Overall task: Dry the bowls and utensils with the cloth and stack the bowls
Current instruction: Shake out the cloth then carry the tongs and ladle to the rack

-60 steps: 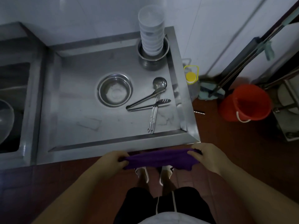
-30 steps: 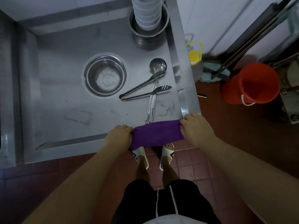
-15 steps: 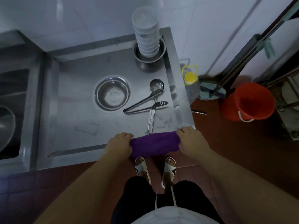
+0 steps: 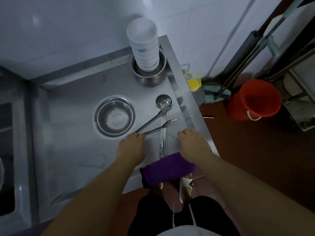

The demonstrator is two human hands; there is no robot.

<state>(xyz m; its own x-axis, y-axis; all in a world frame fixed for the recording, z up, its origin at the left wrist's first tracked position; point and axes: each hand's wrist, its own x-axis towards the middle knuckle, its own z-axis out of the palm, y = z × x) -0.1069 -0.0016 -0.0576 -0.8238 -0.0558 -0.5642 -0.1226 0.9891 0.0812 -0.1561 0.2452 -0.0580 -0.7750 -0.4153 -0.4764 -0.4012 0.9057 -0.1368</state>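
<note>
Steel tabletop (image 4: 71,150), frame centre: purple cloth (image 4: 167,168) overhangs its lower edge beneath my forearms; my left hand (image 4: 131,147) touches tongs (image 4: 153,124), my right hand (image 4: 193,143) relaxed, holding nothing.

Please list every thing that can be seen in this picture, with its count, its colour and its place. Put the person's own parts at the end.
counter: one, steel, fills the left and middle
white bowls: one stack, count unclear, standing in the steel pot
steel pot: one, far corner of the counter
steel bowl: one, middle of the counter
ladle: one, steel, right of the steel bowl
tongs: one pair, steel, across the ladle's handle
cloth: one, purple, folded over the counter's near edge
bucket: one, red, floor at right
bottle: one, yellow cap, floor beside the counter
slippers: white, on the feet
left hand: at the tongs' end
right hand: above the cloth
</note>
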